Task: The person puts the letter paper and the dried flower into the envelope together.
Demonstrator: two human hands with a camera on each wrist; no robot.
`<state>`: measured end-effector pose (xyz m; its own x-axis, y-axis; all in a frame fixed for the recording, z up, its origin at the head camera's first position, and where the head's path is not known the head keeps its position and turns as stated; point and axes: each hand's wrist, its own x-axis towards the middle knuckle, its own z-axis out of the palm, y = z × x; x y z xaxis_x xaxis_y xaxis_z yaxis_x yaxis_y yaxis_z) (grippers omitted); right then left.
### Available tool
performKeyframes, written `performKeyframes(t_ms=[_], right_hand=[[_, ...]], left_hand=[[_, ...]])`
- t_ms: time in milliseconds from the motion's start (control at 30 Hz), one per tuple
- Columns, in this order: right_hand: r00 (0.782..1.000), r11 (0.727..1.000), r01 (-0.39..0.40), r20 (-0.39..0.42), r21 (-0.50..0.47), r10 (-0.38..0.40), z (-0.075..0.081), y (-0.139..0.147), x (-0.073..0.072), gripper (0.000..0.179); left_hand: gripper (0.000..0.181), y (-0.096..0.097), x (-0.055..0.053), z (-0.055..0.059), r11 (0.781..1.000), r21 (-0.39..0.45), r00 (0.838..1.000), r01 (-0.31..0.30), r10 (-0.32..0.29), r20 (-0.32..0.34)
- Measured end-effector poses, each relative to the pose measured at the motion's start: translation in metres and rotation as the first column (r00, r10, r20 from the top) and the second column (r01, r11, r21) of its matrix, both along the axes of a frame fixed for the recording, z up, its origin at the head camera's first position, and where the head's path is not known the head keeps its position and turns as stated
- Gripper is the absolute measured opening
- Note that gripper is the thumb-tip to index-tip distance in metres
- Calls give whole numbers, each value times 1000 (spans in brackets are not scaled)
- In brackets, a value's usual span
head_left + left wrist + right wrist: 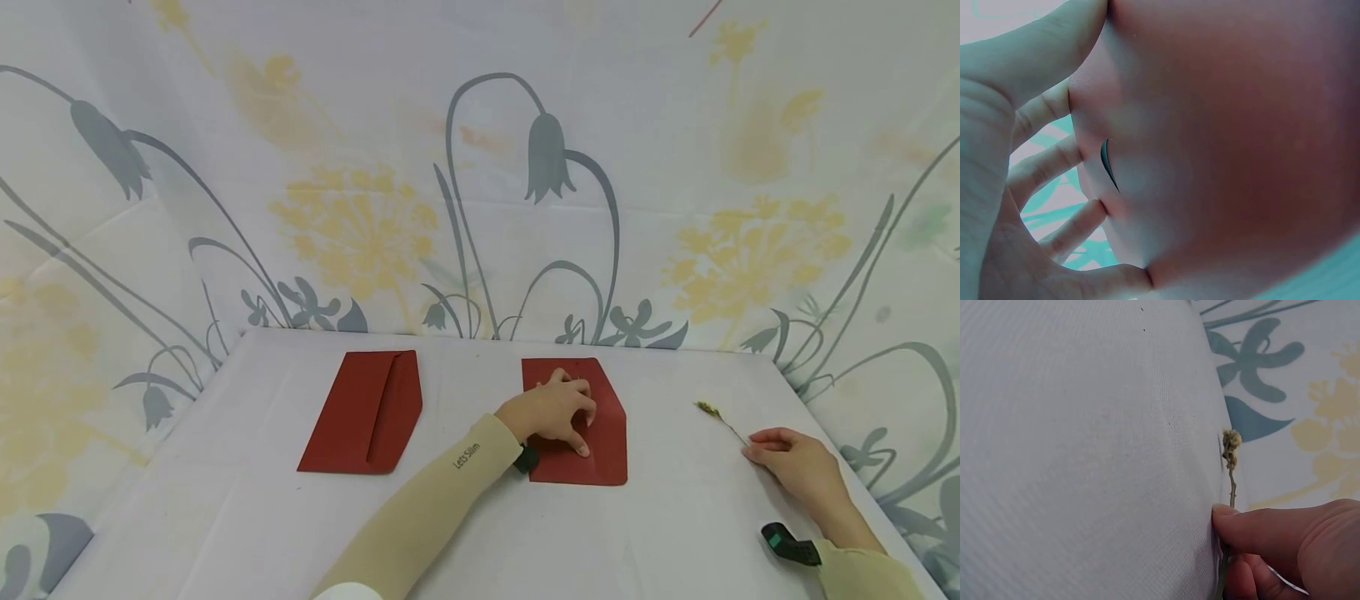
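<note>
My left hand (pixel 553 408) rests its spread fingertips on a red envelope (pixel 609 454) with its flap to the right. In the left wrist view, the fingers (pixel 1054 165) and thumb press on the red paper (pixel 1222 144), and a small dark curved slit (pixel 1107 164) shows near them. At the right side of the table my right hand (pixel 806 475) pinches the thin stem of a dried flower sprig (pixel 708 409) between thumb and fingers. Its yellowish head (pixel 1231 440) points away from the hand in the right wrist view.
Another red envelope (pixel 345 417) lies to the left on the white-covered table (pixel 247 517). A cloth backdrop (pixel 502 250) printed with grey and yellow flowers hangs behind. A black wrist device (pixel 789 546) sits by the right sleeve.
</note>
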<state>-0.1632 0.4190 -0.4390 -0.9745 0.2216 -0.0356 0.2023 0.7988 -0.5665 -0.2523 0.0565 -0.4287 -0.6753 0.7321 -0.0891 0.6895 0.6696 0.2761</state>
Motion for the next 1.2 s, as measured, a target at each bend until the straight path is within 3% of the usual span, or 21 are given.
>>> performKeyframes(t_ms=[467, 867, 1200], right_hand=[[998, 999, 15, 63, -48, -12, 3, -3, -1, 39], [1000, 1000, -23, 9, 7, 22, 7, -2, 0, 37], [999, 998, -5, 37, -55, 7, 11, -6, -1, 38]], left_hand=[[32, 0, 0, -1, 1000, -2, 1000, 12, -12, -2], [32, 1, 1, 2, 1000, -10, 1000, 10, -10, 8], [32, 0, 1, -1, 1000, 0, 1000, 7, -7, -2]])
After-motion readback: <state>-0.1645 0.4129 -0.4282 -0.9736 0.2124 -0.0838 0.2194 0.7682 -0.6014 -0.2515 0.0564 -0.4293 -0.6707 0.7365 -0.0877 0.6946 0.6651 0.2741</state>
